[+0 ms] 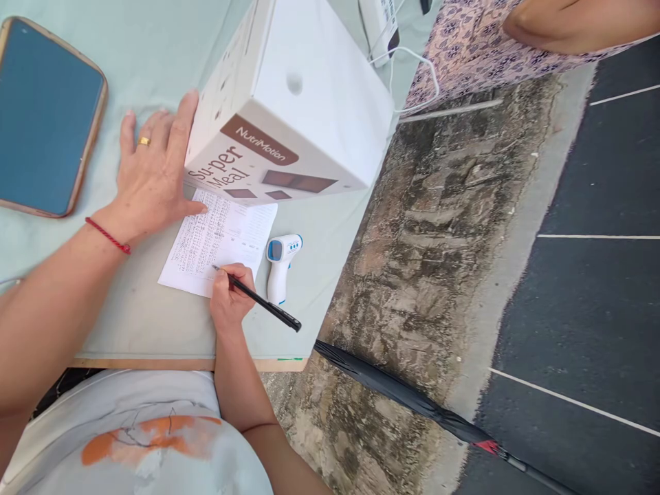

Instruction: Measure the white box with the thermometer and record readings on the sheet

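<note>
A black pen [268, 302] is gripped in my right hand [231, 295], its tip on a white sheet of paper [178, 271] covered in rows of small writing. My left hand [155, 165] lies spread out, fingers pointing away from me along the side of a white carton [314, 96] printed "NutriMotion Super Meal". The left thumb rests on the sheet's upper left part. The carton's lower edge hides the far end of the paper. Just right of the sheet lies a white and blue infrared thermometer [280, 268].
A tablet [46, 124] lies on the pale green cloth [134, 309] at the left. Beyond the carton are a white power strip [380, 27] and a cable [430, 72]. A folded black umbrella [392, 385] extends right from the table corner. Another person's arm [582, 24] shows at the top right.
</note>
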Available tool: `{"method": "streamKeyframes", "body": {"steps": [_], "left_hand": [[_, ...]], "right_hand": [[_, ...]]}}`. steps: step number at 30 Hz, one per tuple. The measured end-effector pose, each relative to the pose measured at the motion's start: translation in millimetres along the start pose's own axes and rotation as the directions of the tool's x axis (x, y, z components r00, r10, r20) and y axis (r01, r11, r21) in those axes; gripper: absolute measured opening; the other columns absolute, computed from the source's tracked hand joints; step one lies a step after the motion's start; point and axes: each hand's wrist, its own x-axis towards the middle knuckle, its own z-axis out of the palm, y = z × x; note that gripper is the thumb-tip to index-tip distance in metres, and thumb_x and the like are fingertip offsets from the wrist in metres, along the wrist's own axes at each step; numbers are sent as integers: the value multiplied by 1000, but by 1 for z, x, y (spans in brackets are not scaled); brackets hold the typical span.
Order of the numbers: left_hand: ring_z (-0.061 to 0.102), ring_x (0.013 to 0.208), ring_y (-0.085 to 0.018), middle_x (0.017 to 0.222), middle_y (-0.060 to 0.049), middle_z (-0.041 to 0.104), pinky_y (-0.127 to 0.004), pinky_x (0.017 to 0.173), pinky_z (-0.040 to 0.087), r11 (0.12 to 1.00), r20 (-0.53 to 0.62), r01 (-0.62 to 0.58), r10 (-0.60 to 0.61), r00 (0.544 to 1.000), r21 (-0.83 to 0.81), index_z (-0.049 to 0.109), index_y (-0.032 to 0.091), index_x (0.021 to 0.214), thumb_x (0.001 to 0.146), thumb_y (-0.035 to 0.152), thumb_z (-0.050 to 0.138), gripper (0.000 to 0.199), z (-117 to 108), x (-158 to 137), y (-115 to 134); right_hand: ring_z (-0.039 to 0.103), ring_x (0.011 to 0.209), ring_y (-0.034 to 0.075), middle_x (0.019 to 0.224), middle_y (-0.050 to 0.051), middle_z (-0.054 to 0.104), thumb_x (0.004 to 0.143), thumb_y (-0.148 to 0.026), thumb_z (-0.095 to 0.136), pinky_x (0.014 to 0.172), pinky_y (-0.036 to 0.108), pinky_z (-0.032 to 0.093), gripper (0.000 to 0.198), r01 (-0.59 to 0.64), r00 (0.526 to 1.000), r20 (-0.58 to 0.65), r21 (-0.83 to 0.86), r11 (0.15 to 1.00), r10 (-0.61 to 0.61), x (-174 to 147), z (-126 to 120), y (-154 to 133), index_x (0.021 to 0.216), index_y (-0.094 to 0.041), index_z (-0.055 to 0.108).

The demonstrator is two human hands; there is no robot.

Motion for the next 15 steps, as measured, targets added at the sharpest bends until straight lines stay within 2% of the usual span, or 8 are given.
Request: {"method": "streamKeyframes", "body": {"steps": [5, 10, 13, 15], "left_hand": [[18, 153, -48, 158, -7, 39, -72, 125, -16, 999, 6, -37, 37, 999, 16, 17, 33, 164, 62, 84, 81, 131, 3, 0, -4], [14, 153, -49, 156, -7, 43, -74, 125, -15, 993, -87, -43, 33, 996, -113, 24, 33, 161, 58, 78, 87, 129, 11, 2, -13], [13, 153, -49, 154, -9, 43, -76, 125, -10, 992, -64, -51, 44, 997, -112, 22, 33, 161, 59, 75, 89, 129, 8, 2, -11], [20, 152, -50, 153, -11, 44, -76, 124, -9, 997, -20, -43, 42, 999, -66, 18, 31, 163, 63, 74, 88, 129, 3, 2, -4]], "right_hand": [[47, 59, 11, 68, -3, 50, 93, -28, 52, 55, 24, 37, 18, -7, 1000, 22, 19, 1000, 6, 1, 1, -1, 78, -19, 56], [47, 60, 12, 68, -2, 50, 92, -29, 52, 56, 25, 38, 18, -29, 1000, 8, 29, 999, 28, 1, 0, -2, 77, -20, 55], [49, 62, 13, 70, -1, 51, 94, -33, 52, 59, 27, 42, 20, -60, 997, -51, 18, 998, 61, 0, -1, -2, 78, -20, 54], [51, 62, 13, 71, -1, 52, 95, -34, 54, 60, 27, 43, 21, -68, 993, -91, 41, 997, 71, 0, 0, 0, 80, -19, 56]]}}
